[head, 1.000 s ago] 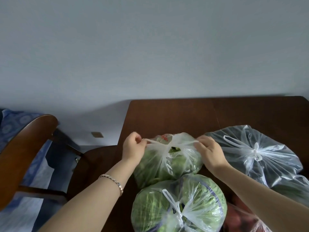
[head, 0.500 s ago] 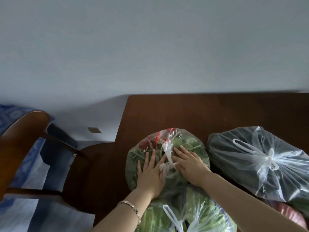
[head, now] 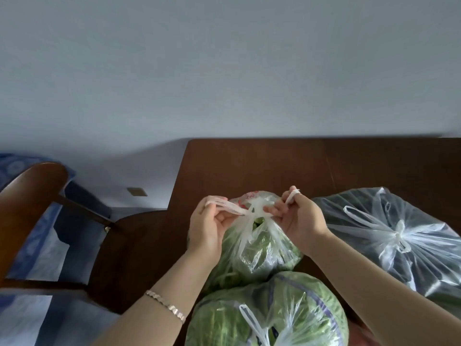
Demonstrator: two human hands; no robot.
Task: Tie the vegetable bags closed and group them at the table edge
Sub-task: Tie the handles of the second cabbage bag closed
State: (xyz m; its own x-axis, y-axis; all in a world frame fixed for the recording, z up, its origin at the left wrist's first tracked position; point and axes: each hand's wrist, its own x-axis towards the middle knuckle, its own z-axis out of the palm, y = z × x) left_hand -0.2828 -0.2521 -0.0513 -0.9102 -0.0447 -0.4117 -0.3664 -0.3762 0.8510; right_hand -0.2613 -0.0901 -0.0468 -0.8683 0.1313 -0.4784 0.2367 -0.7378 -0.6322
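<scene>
Left hand (head: 208, 227) and right hand (head: 300, 221) gripping handles, greens bag (head: 259, 248) between

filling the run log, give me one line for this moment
step: tying middle bag | left hand: grips handle | right hand: handle looped on finger | knot: unfinished | dark bag: tied

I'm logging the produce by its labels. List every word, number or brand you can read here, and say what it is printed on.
No text can be read.
Red print on the clear plastic bag of leafy greens held by both hands: crumpled, too blurred to read.
Dark marks on the clear plastic bag holding a green cabbage: too small to read.
Tied clear plastic bag of dark vegetables: no print visible.
</scene>
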